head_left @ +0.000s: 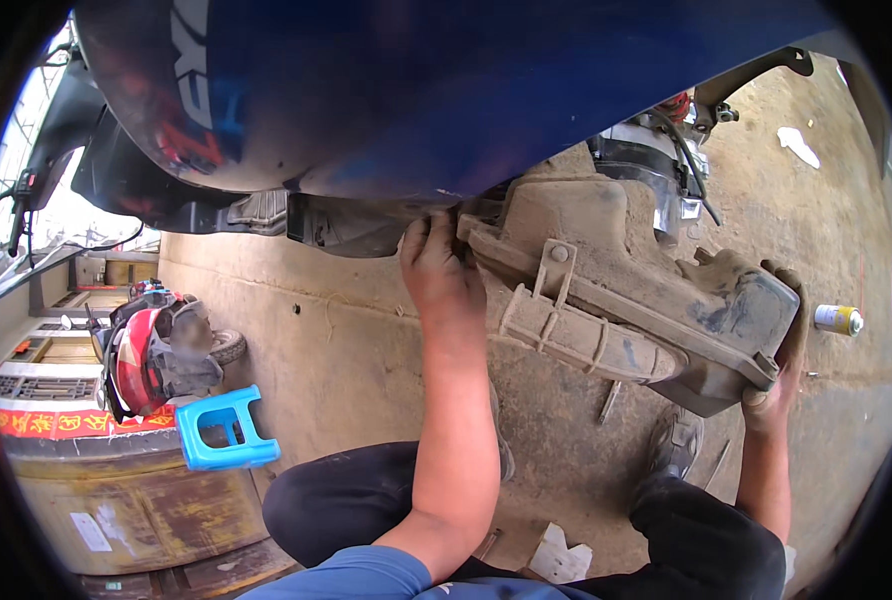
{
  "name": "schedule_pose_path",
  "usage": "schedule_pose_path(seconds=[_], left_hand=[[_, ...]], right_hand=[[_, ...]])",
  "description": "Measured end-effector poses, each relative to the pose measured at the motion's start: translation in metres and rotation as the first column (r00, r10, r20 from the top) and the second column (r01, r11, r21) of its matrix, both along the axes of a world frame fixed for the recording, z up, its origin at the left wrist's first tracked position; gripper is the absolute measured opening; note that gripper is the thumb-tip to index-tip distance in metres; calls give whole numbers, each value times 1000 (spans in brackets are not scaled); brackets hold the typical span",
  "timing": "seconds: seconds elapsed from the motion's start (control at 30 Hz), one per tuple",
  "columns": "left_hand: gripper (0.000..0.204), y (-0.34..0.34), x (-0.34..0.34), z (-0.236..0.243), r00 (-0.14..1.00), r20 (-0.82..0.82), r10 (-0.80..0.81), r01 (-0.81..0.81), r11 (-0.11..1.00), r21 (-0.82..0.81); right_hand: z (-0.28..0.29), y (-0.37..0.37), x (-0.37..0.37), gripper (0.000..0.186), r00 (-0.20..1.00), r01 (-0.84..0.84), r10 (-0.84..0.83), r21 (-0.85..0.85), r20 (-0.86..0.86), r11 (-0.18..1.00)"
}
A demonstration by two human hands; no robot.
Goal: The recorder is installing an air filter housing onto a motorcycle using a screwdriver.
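While the left hand (438, 265) grips the dusty plastic housing (626, 300) at its inner end under the blue scooter body (446, 90), the right hand (781, 370) clasps its outer corner, fingers closed. Spray can (838, 319) lies on the ground (366, 340) nearby, blue stool (224, 428) well left.

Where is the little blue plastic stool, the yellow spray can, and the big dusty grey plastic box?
Blue plastic stool (228, 430): head view, on its side panel.
Yellow spray can (838, 319): head view, mid-body.
Dusty grey plastic box (616, 290): head view, on its flat side.
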State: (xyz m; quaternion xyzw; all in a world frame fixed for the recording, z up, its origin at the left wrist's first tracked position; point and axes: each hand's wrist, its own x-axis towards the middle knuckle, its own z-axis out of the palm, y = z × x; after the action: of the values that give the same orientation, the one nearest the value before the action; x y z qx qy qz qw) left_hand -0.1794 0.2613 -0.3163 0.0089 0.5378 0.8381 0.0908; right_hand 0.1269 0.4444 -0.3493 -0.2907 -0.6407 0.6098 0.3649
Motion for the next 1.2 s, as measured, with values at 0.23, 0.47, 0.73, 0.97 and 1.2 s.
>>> schedule_pose_path(seconds=[0.23, 0.47, 0.73, 0.97, 1.2], left_hand=[[20, -5, -6, 12, 987, 122, -104, 94, 992, 84], [15, -9, 2, 22, 929, 369, -27, 20, 1000, 22], [16, -9, -8, 18, 935, 354, -25, 13, 999, 35], [16, -6, -11, 11, 957, 291, -9, -18, 996, 88], [13, 11, 14, 15, 986, -7, 166, -166, 983, -79]], right_hand=[[3, -1, -4, 151, 999, 31, -31, -6, -14, 1000], [7, -3, -5, 152, 1000, 27, -26, -31, 6, 999], [3, -4, -4, 152, 999, 28, -29, -32, -37, 999], [2, -1, -3, 151, 997, -4, 0, -59, -77, 998], [-1, 1, -1, 151, 997, -28, 24, -57, -69, 998]])
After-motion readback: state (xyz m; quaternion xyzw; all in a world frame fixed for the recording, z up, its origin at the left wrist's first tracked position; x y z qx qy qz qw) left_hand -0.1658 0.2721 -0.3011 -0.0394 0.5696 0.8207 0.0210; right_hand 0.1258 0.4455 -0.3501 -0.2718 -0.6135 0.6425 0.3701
